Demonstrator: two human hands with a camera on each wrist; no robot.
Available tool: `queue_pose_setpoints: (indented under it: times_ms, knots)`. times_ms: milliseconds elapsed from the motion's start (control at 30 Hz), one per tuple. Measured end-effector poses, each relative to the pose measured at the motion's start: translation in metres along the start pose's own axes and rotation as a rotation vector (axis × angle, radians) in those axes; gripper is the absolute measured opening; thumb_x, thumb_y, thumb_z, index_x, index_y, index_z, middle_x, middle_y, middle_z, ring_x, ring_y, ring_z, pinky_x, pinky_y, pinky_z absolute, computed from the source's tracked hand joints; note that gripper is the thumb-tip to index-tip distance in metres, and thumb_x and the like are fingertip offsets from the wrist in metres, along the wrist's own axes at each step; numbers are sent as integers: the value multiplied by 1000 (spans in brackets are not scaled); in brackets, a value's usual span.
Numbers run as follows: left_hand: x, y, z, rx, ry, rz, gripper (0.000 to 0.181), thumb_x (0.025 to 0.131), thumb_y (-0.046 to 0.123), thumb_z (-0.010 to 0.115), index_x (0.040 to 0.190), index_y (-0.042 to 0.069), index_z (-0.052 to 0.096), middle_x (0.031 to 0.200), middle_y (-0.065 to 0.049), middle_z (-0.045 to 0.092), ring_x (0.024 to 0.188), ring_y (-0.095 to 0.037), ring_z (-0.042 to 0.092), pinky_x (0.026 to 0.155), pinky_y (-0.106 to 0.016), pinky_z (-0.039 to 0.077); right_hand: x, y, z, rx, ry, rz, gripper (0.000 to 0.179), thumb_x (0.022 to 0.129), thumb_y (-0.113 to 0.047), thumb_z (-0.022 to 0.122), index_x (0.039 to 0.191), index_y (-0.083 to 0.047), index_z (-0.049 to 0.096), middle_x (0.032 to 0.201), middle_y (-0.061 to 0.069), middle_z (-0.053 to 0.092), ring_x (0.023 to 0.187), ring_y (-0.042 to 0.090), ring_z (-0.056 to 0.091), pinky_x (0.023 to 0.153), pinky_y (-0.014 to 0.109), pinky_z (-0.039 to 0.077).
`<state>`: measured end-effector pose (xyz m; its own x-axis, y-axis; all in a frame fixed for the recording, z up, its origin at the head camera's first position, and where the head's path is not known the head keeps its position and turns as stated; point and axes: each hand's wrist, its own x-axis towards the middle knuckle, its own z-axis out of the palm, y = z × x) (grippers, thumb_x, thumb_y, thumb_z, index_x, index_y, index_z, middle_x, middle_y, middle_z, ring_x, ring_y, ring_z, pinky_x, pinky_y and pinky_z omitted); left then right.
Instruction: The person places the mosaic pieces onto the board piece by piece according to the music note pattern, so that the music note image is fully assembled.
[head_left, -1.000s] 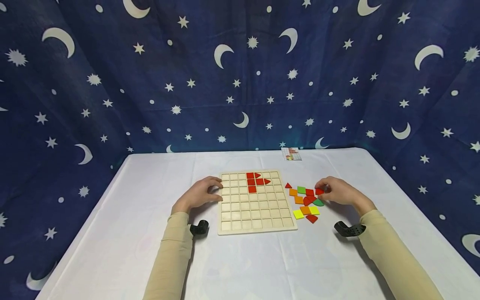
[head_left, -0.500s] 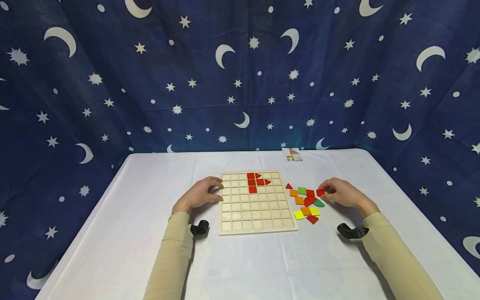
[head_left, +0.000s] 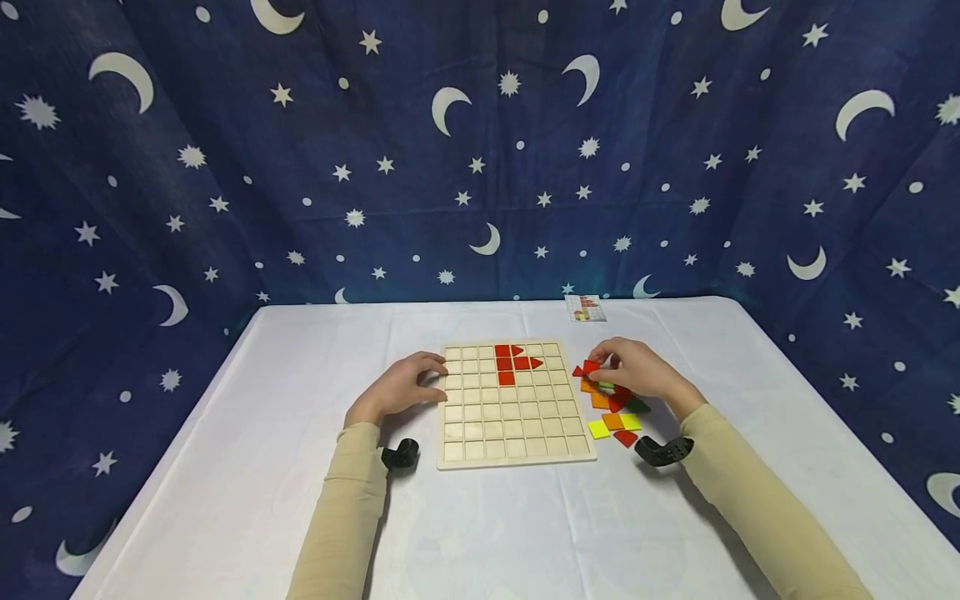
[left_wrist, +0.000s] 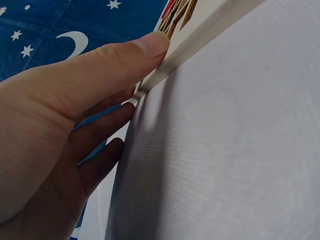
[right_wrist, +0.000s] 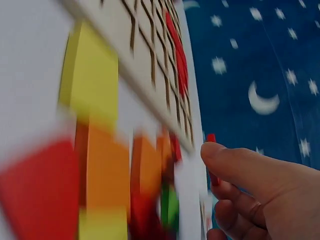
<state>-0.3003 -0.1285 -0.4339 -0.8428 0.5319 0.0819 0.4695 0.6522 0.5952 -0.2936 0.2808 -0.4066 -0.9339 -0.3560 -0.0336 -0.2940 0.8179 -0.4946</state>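
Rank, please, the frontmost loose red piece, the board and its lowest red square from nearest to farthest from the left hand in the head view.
1. Board: touched at its left edge by the left hand.
2. Lowest red square: set in the board, right of that hand.
3. Frontmost loose red piece: off the board, to its right.

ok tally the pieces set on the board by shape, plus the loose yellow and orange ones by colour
Red squares on the board: 4
Red triangles on the board: 2
Loose yellow pieces: 2
Loose orange pieces: 3
Total: 11
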Motion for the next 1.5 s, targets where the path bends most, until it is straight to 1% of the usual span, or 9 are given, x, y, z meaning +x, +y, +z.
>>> queue_pose_setpoints:
  times_ms: [200,300,467,600,700,1033,1200,1367,1500]
  knots:
    - [1,1,0,-7,-5,-17,44,83,23,79,121,3,65,139,-13,53,134,-32,43,114,-44,33,24,-39,21,-25,-34,-117,26,87,-22,75,108,-9,69,99,4,61,84,18,52,75,32,50]
    - [2,1,0,-8,-6,-19,44,83,23,79,121,4,65,139,-13,53,134,-31,43,114,-44,34,34,-52,29,-44,-48,-142,27,87,-21,75,110,-7,69,100,4,62,86,19,53,80,35,50]
    - [3,1,0,-5,-4,-11,44,83,23,79,120,3,66,138,-13,53,133,-31,45,113,-44,35,45,-62,39,-52,-55,-184,28,87,-20,75,110,-6,69,102,4,63,88,18,54,83,35,51]
    - [3,1,-1,-1,-1,-5,44,83,23,79,119,3,66,138,-13,53,133,-32,45,114,-44,34,47,-65,42,-62,-58,-231,28,88,-19,74,111,-4,69,105,5,63,91,18,56,85,36,52]
    - [3,0,-1,4,1,-1,44,83,23,79,120,3,66,138,-13,53,133,-32,44,114,-43,33,47,-66,42,-71,-58,-237,26,89,-17,73,111,-4,70,105,5,65,93,18,57,86,37,52]
    - [3,0,-1,6,-1,-5,44,83,24,79,120,3,66,138,-13,53,133,-31,45,114,-43,34,48,-69,45,-63,-49,-225,20,88,-14,73,106,-5,71,99,3,64,88,16,57,84,35,52]
    - [2,-1,0,3,1,-7,44,83,23,79,119,3,66,138,-13,53,133,-31,44,114,-43,34,45,-66,44,-34,-40,-216,23,90,-17,72,110,-5,70,102,3,65,90,17,57,84,36,52]
    - [1,-2,1,0,2,-2,44,83,24,79,119,3,66,137,-13,54,133,-32,45,113,-44,34,34,-54,32,53,3,-129,28,92,-21,69,116,-6,69,105,3,65,90,19,57,80,36,51]
    - [1,-2,1,8,5,7,44,83,24,80,119,4,66,137,-13,54,133,-31,45,114,-43,34,21,-38,19,78,55,-50,33,92,-26,69,118,-6,68,109,7,65,92,23,57,76,34,51]
